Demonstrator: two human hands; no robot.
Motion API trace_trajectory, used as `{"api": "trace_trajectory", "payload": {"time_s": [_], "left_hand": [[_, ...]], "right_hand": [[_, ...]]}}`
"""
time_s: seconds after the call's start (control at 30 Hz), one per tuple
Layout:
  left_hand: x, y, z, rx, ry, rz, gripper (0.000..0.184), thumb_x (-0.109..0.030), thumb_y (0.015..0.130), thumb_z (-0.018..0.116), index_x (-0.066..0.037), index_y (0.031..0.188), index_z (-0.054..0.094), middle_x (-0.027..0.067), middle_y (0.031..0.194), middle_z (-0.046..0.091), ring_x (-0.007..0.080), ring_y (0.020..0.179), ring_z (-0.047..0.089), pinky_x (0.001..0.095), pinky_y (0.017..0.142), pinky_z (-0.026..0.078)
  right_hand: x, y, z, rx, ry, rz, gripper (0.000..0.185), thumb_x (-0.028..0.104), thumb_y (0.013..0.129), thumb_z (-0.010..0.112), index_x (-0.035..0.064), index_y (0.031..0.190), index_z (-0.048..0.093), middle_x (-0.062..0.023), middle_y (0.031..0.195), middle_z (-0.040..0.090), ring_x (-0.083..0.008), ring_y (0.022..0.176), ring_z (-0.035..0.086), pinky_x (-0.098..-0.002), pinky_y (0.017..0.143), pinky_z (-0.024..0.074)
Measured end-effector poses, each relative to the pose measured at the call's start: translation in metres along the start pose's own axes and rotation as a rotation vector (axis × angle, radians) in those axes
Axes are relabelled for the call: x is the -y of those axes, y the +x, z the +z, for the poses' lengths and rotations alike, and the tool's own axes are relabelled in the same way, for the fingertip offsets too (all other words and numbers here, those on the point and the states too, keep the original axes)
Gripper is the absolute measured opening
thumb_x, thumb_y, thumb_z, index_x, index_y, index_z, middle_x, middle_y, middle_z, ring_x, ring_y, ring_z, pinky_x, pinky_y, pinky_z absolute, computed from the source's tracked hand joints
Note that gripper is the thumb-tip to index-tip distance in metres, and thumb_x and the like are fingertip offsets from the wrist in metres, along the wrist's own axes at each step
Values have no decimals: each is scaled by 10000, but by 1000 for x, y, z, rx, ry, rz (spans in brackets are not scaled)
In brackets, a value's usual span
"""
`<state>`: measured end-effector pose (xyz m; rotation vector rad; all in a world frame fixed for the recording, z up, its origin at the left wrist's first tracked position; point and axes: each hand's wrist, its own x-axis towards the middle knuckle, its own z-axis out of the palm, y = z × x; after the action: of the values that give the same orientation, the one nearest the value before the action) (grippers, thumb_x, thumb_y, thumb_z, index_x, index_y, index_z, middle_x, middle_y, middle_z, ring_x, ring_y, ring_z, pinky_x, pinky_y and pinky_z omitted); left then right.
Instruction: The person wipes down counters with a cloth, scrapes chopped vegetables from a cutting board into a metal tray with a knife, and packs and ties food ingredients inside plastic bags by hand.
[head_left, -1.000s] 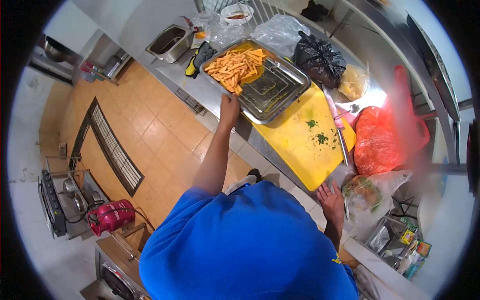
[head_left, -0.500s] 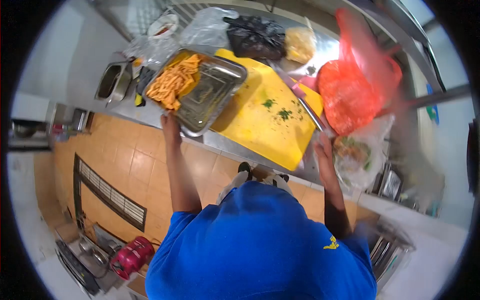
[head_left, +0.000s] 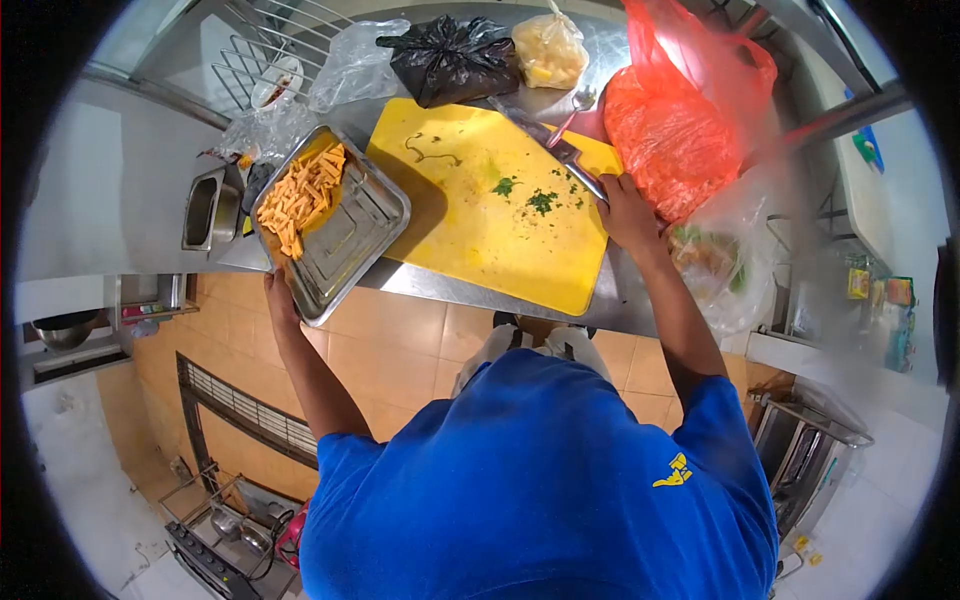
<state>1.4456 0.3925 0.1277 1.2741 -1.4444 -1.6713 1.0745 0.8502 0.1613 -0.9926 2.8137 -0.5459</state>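
My left hand grips the near left edge of a metal tray, its fingers partly hidden by the rim. Orange cut sticks are heaped at the tray's left end. My right hand has its fingers closed at the handle end of a knife, which lies across the right side of a yellow cutting board. Chopped green herbs are scattered on the board near the knife. A fork with a pink handle rests beside the blade.
Behind the board sit a black plastic bag and a clear bag of yellowish food. A large red bag and a clear bag with greens are by my right arm. A metal container stands left of the tray.
My right hand has moved up and left from the counter edge onto the knife handle. The tray with my left hand has shifted left, off the cutting board. The view has shifted too.
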Motion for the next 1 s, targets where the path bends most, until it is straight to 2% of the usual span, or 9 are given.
{"api": "trace_trajectory", "payload": {"time_s": [0.13,0.4,0.57,0.67,0.7,0.8,0.83,0.93,1.0], "left_hand": [[0,19,-28,52,35,-27,230,-206,945,436,-36,1099,441,95,1011,532,201,884,569,348,746,500],[3,50,-56,58,116,-14,134,-174,927,443,-63,1001,460,78,870,549,177,770,573,328,636,512],[12,93,-90,25,307,35,142,-186,903,474,-68,978,496,49,842,545,140,748,520,304,658,455],[4,105,-98,-15,543,143,162,-203,894,492,-66,976,519,22,830,532,123,716,459,279,654,399],[4,111,-100,-28,487,113,156,-214,894,499,-66,928,536,-2,778,503,110,692,418,269,630,370],[0,124,-104,-25,538,125,161,-221,898,501,-69,889,551,-17,742,483,97,689,412,270,617,365],[-16,105,-81,-129,592,123,171,-223,906,497,-69,862,556,-28,722,473,84,670,395,264,595,351],[-4,134,-98,-28,506,206,184,-225,907,498,-63,876,578,-36,715,486,91,652,398,268,589,356],[-9,139,-93,-97,695,259,236,-222,896,505,-9,884,605,10,702,528,122,652,444,301,608,394]], "right_hand": [[-1,-6,12,2,-36,-133,377,193,843,553,47,1178,457,-192,1068,518,-394,912,563,-471,793,480],[16,-30,10,76,342,5,406,182,874,490,-19,1221,430,-287,1088,549,-418,1010,545,-455,864,439],[30,-61,-1,146,518,61,405,212,859,566,-5,1185,462,-266,1041,576,-411,978,564,-440,822,449],[40,-82,-15,58,576,38,407,209,848,599,5,1180,481,-246,1019,586,-403,954,573,-429,808,454],[38,-88,-13,3,541,24,400,166,834,600,25,1193,494,-217,1018,593,-387,947,579,-414,809,460],[30,-107,-17,-136,377,-26,421,142,815,601,32,1208,495,-203,1024,594,-370,943,583,-400,809,465],[28,-113,-20,-123,328,6,427,121,795,606,26,1199,507,-197,1032,594,-358,939,588,-399,813,468],[19,-127,-20,-106,307,87,415,120,796,613,28,1189,518,-196,1040,598,-352,945,592,-398,818,468],[16,-136,-18,-98,400,134,407,128,803,612,30,1187,520,-191,1055,600,-347,967,590,-396,828,467]]}}
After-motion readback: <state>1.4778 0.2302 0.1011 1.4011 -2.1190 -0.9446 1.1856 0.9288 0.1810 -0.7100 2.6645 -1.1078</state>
